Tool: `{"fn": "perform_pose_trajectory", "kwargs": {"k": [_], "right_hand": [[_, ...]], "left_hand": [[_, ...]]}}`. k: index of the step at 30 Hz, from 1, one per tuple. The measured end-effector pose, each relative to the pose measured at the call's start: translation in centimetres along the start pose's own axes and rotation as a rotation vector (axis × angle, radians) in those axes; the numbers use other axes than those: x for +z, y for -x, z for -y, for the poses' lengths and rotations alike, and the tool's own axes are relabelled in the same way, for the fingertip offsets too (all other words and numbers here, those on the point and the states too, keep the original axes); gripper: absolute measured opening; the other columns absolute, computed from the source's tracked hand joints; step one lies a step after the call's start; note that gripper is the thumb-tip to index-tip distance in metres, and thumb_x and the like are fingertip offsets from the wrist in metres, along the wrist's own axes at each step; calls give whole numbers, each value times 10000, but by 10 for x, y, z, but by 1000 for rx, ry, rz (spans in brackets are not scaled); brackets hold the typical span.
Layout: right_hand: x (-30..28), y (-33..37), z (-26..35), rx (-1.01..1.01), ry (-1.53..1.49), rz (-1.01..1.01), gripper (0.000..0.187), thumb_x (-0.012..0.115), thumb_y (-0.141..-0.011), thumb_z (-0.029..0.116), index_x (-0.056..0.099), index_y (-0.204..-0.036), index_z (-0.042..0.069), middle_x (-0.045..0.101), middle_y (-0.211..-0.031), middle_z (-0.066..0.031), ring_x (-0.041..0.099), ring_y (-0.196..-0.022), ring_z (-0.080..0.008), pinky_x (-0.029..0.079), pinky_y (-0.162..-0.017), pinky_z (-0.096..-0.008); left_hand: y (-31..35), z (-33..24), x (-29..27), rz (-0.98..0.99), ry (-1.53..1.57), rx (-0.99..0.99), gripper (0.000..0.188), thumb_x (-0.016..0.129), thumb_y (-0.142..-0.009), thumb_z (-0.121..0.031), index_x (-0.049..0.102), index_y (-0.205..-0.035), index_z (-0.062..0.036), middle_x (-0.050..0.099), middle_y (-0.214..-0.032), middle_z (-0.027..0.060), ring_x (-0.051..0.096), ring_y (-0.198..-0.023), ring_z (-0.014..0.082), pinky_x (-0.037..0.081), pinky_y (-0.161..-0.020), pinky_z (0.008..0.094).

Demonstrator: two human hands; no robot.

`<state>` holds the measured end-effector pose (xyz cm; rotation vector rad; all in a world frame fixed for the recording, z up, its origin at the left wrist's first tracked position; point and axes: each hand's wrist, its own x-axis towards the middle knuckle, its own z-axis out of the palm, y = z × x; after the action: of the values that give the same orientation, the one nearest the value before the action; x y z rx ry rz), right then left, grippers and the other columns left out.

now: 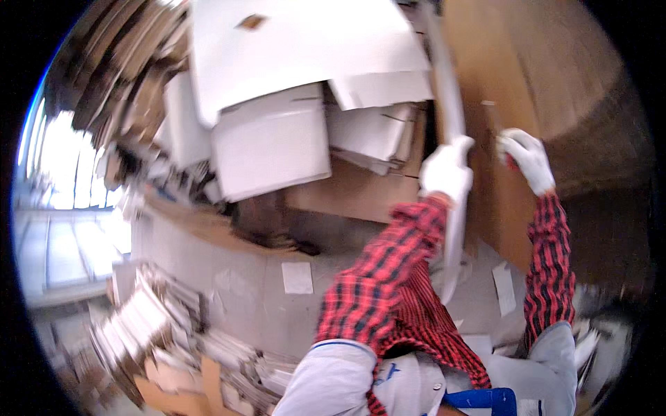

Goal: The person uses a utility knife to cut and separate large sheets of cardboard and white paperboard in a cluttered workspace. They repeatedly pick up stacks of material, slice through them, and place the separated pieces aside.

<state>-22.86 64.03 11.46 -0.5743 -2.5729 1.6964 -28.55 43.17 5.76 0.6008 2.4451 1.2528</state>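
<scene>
White work gloves cover both my hands, and red-and-black checked sleeves cover my forearms. My left hand (447,170) is closed on the edge of an upright white cardboard sheet (452,104), seen nearly edge-on. To its right, my right hand (528,158) is closed around a thin tool with a red handle (511,161). The tool's narrow shaft points up and left in front of a large brown cardboard sheet (503,201). Motion blur hides what kind of tool it is.
A white cardboard panel (312,48) and a white box (274,145) lie ahead on stacked cardboard. Brown sheets (132,48) lean at the far left. Cardboard bundles (135,329) sit at the lower left. Paper scraps (297,277) lie on the grey floor (257,298).
</scene>
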Motion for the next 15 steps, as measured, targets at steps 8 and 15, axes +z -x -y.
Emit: {"fn": "perform_pose_trajectory", "kwargs": {"k": [8,15], "right_hand": [[-29,-10,-36,-129,-379,0,218,569,-1048,236,619,-1050,24,623,-871,-35,605,-758,-127,515,-687,-305],[-14,-11,-45,-220,-486,129,253,512,-1078,274,621,-1048,48,620,-884,-41,612,-748,-157,513,-695,-315]], "left_hand": [[-1,-15,-55,-31,-218,117,624,587,-796,7,587,-1351,-278,700,-1122,179,679,-1039,389,549,-904,477],[104,0,-134,-208,-423,248,549,616,-882,-188,519,-1421,-231,666,-973,243,668,-867,444,534,-771,502]]}}
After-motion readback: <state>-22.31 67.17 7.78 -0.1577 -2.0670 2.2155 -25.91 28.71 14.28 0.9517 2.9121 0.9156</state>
